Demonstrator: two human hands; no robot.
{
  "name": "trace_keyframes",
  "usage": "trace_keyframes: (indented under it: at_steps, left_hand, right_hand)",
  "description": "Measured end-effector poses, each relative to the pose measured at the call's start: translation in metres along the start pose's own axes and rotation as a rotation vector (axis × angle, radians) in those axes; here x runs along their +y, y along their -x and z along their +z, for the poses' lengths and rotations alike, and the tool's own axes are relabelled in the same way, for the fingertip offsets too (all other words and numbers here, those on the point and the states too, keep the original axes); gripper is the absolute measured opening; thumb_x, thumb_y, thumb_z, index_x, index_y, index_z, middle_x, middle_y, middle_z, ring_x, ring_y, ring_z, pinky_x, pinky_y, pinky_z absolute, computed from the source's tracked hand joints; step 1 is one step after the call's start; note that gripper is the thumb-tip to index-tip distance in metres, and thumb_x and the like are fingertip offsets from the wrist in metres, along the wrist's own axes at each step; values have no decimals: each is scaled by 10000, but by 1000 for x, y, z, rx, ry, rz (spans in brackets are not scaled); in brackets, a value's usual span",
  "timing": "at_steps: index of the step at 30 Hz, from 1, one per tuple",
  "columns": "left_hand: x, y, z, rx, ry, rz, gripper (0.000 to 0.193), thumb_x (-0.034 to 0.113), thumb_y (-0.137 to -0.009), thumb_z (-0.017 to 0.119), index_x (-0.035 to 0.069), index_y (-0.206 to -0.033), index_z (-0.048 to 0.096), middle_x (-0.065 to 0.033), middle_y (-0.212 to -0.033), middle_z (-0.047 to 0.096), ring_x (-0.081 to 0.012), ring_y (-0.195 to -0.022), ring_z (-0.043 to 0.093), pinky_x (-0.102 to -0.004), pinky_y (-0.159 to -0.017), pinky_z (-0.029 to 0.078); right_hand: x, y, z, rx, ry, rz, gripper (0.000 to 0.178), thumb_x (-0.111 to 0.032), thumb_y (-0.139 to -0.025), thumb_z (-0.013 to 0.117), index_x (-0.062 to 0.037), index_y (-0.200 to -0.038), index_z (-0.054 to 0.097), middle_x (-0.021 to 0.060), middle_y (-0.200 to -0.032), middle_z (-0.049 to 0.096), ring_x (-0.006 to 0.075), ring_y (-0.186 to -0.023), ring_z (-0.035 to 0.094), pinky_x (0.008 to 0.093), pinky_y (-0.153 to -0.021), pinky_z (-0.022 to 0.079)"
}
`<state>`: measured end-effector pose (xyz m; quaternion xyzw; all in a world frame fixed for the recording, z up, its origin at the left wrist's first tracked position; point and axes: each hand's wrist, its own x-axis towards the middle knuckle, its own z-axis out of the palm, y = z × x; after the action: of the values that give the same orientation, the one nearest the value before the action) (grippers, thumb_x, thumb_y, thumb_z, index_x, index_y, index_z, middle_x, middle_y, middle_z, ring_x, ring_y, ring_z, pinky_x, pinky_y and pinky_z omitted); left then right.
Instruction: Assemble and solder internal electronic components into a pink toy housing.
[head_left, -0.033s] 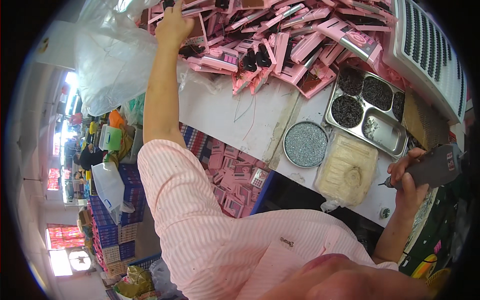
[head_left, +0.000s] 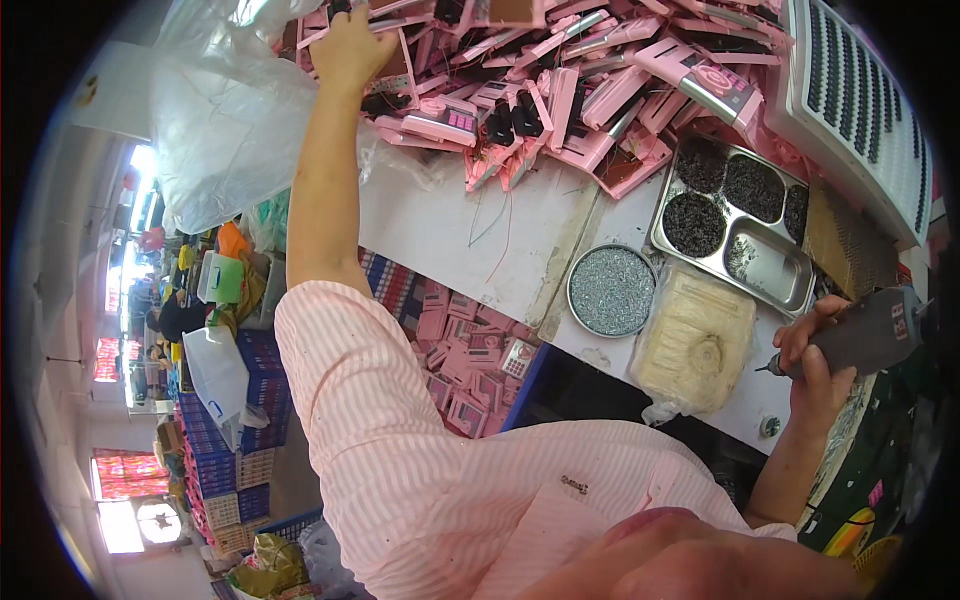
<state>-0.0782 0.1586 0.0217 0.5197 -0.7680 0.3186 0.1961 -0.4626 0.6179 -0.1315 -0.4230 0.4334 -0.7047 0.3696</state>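
My left hand reaches to the top edge of the view, at the left of a heap of pink plastic casings with loose wires. Its thumb stands apart and its fingers are spread over a dark part among the pink pieces; the tips are partly cut off. At the right, my right hand is wrapped round a dark grey electric screwdriver, whose bit points left, toward a plastic-wrapped pale yellow block. Beyond the block lie a round tin of small silver parts and a metal compartment tray holding small dark parts.
A white panel with rows of black pegs stands at the far right. Clear plastic sheeting hangs at the left. Below the table's edge, more pink units fill a container. Blue and white crates are stacked at the left.
My left hand has shifted slightly, its fingers lowering and spreading over the dark part. The right hand and screwdriver stay where they were.
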Motion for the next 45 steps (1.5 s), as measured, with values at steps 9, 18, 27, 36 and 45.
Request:
trace_keyframes:
  at_steps: [9, 18, 27, 36, 45]
  left_hand:
    - [11, -72, 91, 193, -200, 164, 167, 176, -904, 594, 121, -1020, 700, -116, -1103, 660, -333, -1145, 567, -498, -904, 485]
    - [63, -15, -43, 459, 486, 418, 229, 106, -955, 693, 123, -1181, 726, -120, -1142, 737, -321, -1012, 700, -425, -917, 544]
    - [253, 263, -91, -17, 1247, 837, 337, 43, -696, 759, 72, -1031, 744, -69, -970, 655, -229, -787, 618, -326, -629, 492]
    - [281, 380, -65, -446, 1348, 731, 589, 117, -690, 786, 129, -1269, 678, -70, -1106, 625, -243, -909, 605, -370, -721, 494]
    - [270, 356, -60, -522, 1109, 700, 629, 339, -676, 839, 207, -1269, 676, -33, -1367, 593, -278, -1164, 538, -473, -999, 313]
  right_hand:
    - [-3, -4, 21, -57, 5, 31, 590, -216, -884, 747, -9, -1352, 454, 55, -805, 584, 141, -705, 574, 334, -784, 505]
    - [4, 5, 1, 425, 650, -549, 751, -215, -906, 682, 14, -1533, 336, 193, -1469, 485, 280, -1330, 499, 449, -1108, 403]
    - [66, 25, 23, 127, -993, 484, 718, -603, -1031, 457, -15, -1443, 479, 159, -1380, 611, 270, -1161, 657, 423, -982, 547]
    - [110, 38, -34, 113, 546, 404, 330, -348, -1008, 628, -28, -1035, 705, 71, -919, 738, 163, -803, 693, 330, -661, 516]
    - [134, 14, -46, 8, 1183, -174, 137, -129, -906, 700, -40, -1003, 661, 95, -917, 655, 201, -786, 655, 316, -684, 517]
